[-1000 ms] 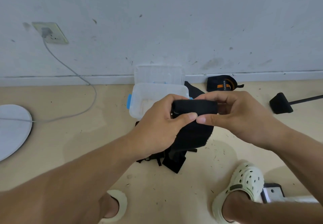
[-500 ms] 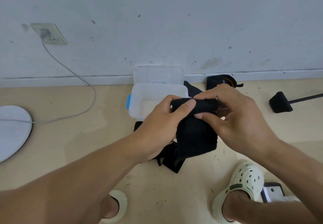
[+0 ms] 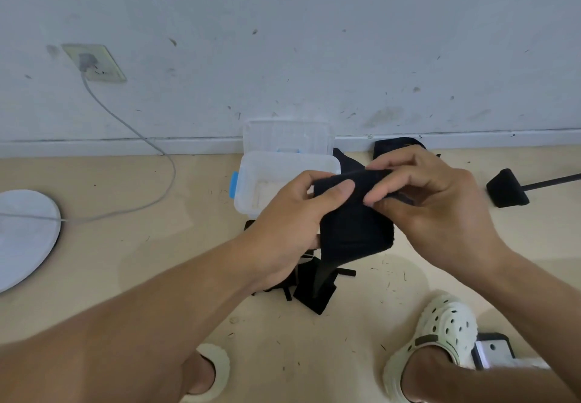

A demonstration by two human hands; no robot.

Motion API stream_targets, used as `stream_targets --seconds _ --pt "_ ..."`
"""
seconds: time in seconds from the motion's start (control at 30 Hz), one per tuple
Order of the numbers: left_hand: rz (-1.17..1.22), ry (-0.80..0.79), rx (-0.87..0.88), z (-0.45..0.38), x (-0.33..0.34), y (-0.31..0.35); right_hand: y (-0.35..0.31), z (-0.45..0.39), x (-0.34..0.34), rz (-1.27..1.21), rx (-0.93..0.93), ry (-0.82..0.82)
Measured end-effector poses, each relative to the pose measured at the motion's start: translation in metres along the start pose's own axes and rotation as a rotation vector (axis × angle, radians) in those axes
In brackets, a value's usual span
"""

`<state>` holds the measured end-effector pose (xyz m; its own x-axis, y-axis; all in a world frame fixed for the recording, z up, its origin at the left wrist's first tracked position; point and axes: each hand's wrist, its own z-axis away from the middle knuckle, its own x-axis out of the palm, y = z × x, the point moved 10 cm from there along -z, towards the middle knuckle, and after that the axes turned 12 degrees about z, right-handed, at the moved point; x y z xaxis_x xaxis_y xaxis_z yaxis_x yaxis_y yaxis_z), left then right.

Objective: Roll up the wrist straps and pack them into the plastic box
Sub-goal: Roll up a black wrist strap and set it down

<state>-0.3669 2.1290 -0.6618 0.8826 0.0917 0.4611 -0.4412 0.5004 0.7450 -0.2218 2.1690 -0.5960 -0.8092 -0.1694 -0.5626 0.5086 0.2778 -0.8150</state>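
Right now both hands hold one black, fuzzy fabric wrist strap [image 3: 353, 229] up above the floor. The left hand [image 3: 289, 223] grips its left edge, thumb laid across the rolled top; the right hand [image 3: 430, 201] pinches the top roll from the right with curled fingers. Below the roll, the strap's loose end hangs flat and soft down to a heap of more black straps [image 3: 314, 289] on the floor. Just beyond the hands stands a clear plastic box [image 3: 270, 170] with a blue side latch, open, its lid propped against the wall. Another rolled black strap [image 3: 390, 145] lies by the skirting, right of the box. The beige floor [image 3: 141, 245] is smooth and flecked with debris; the pale wall [image 3: 314, 41] is scuffed, with a socket and grey cable [image 3: 141, 138] at left.
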Motion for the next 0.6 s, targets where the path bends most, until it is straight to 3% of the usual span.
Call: stream_targets --seconds 0.2,0.33,0.47,0.6 --pt "-0.195 0.047 0.146 0.000 -0.012 0.016 0.011 -0.003 0.010 -0.177 0.238 -0.210" --pt "-0.354 0.063 0.240 0.004 -0.010 0.025 0.010 0.001 0.026 -0.267 0.279 -0.395" --pt "-0.452 0.073 0.253 0.008 -0.007 0.027 0.013 0.000 0.022 -0.229 0.281 -0.345" --pt "-0.391 0.049 0.196 0.005 -0.005 0.022 0.012 0.000 0.012 -0.137 0.222 -0.200"
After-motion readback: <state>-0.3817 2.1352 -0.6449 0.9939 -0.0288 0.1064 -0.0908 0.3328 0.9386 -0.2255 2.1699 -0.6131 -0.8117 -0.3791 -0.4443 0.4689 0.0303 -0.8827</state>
